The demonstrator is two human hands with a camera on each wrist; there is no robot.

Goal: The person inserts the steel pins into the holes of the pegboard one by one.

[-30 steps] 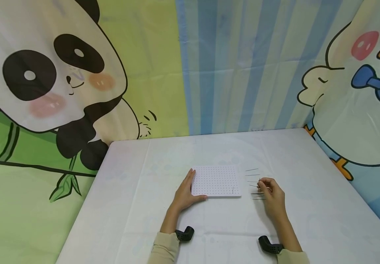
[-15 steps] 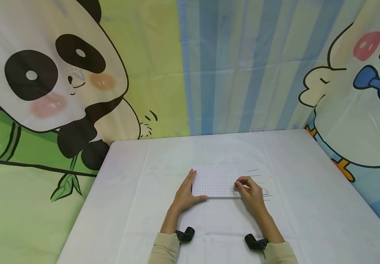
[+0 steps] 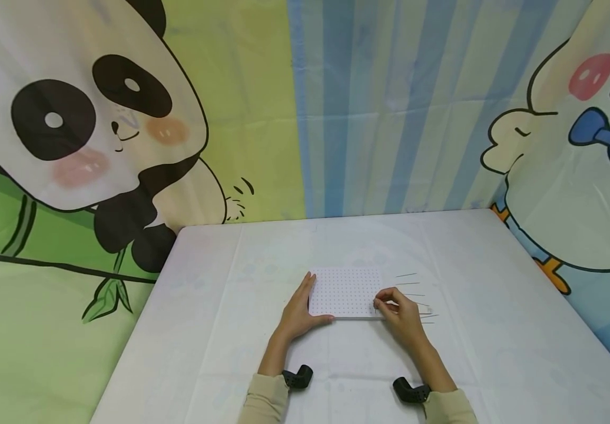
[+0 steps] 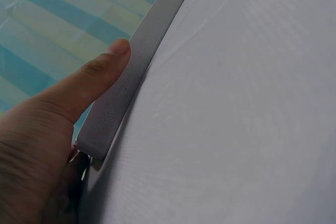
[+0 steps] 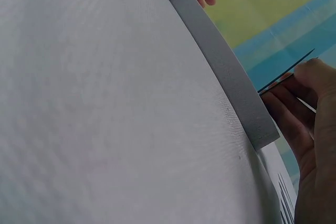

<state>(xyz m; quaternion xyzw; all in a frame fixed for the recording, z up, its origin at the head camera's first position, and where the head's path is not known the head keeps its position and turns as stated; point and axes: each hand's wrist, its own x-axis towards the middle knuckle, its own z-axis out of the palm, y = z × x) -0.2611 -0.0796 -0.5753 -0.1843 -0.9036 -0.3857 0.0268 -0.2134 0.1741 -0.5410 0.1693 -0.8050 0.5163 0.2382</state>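
A white board with rows of small holes (image 3: 342, 290) lies on the table. My left hand (image 3: 298, 317) steadies its near left corner, fingers straight along the left side. In the left wrist view the thumb (image 4: 107, 66) presses the board's front edge. Over the near right corner, my right hand (image 3: 399, 313) pinches a thin dark needle (image 5: 279, 83) between thumb and fingers, its lower end right at the board. Close beside it, another needle (image 5: 304, 57) stands slanted in the right wrist view. The head view hides most of both behind the right hand.
Several loose needles (image 3: 408, 283) lie in a spaced column right of the board, partly behind the right hand. A white cloth covers the table (image 3: 252, 265). Printed curtains (image 3: 358, 106) hang behind it. Each wrist wears a black camera mount (image 3: 298, 377).
My right hand has moved left from the loose needles to the board's near right corner, carrying a needle, then dipped slightly. The left hand has stayed on the board.
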